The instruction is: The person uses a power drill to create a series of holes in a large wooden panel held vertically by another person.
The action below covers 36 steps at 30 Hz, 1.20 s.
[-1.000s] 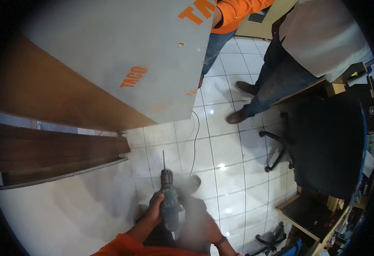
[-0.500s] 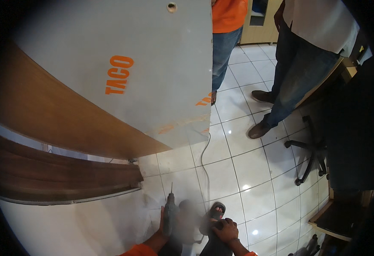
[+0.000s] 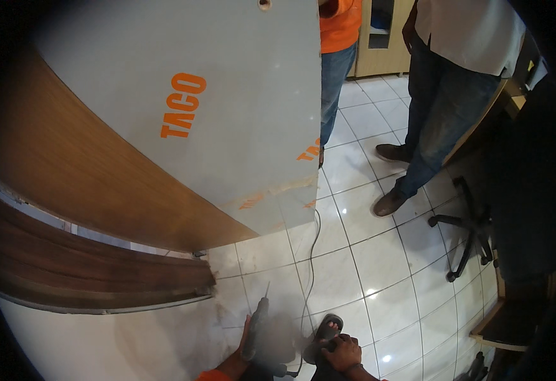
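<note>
A dark power drill (image 3: pixel 257 329) with a long thin bit is in my left hand (image 3: pixel 242 350), its bit pointing away over the floor tiles. A blurred grey smudge hides part of the drill and the space beside it. My right hand (image 3: pixel 345 353) rests over my dark-clad knee, above my sandalled foot (image 3: pixel 328 327); its fingers are spread, and I see no tool in it. Ahead stands a large door panel (image 3: pixel 246 82) covered in pale film with orange print. A round hole (image 3: pixel 264 5) goes through it near the top.
A thin cable (image 3: pixel 311 247) runs over the white tiles from the panel's lower corner toward me. A dark wooden frame piece (image 3: pixel 100 267) is at left. Two people stand beyond, one in a white shirt (image 3: pixel 471 38), one in orange (image 3: pixel 341 28). A wheeled chair base (image 3: pixel 471 222) is at right.
The view has shifted slightly, so the panel and floor sit a little lower and to the right. The drill's bit now tilts more to the right. Both hands keep their places.
</note>
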Each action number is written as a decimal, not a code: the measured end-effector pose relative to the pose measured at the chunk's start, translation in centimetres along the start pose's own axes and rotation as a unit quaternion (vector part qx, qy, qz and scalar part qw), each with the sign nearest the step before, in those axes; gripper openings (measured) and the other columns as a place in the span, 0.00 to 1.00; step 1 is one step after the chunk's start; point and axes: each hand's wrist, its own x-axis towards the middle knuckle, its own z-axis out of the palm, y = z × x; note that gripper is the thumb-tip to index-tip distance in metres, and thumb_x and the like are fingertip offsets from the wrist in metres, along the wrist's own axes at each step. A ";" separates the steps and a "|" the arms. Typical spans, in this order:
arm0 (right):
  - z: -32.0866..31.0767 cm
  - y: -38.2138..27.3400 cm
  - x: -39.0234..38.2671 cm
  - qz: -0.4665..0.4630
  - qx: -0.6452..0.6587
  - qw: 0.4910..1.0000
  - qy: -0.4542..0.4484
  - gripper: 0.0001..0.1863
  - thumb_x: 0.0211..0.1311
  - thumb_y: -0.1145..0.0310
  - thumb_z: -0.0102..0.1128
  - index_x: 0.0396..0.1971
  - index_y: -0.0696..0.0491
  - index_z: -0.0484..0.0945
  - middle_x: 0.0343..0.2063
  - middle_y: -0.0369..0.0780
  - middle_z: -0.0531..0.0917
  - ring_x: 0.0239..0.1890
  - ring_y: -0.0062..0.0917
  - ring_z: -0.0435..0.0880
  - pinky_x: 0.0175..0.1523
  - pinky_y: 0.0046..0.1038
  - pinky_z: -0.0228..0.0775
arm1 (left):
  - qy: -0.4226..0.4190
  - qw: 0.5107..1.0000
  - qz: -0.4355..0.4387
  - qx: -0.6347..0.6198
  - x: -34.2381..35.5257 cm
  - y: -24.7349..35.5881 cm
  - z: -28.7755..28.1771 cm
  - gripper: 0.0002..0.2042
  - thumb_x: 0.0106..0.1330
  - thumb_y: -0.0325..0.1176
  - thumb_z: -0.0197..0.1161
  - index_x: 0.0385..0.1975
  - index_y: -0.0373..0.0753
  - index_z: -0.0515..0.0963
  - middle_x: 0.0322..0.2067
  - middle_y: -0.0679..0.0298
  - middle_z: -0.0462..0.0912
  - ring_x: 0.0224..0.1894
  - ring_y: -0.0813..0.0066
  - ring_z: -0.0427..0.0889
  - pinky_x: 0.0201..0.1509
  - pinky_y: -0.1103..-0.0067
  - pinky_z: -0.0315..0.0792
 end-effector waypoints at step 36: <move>4.7 -1.9 -8.9 0.007 0.041 0.999 0.003 0.27 0.60 0.45 0.54 0.53 0.46 0.73 0.60 0.45 0.69 0.61 0.45 0.66 0.59 0.51 0.61 | 0.014 0.972 -0.224 -0.069 -7.5 -1.4 8.5 0.33 0.66 0.67 0.43 0.51 0.40 0.72 0.32 0.59 0.76 0.30 0.62 0.75 0.35 0.67 0.73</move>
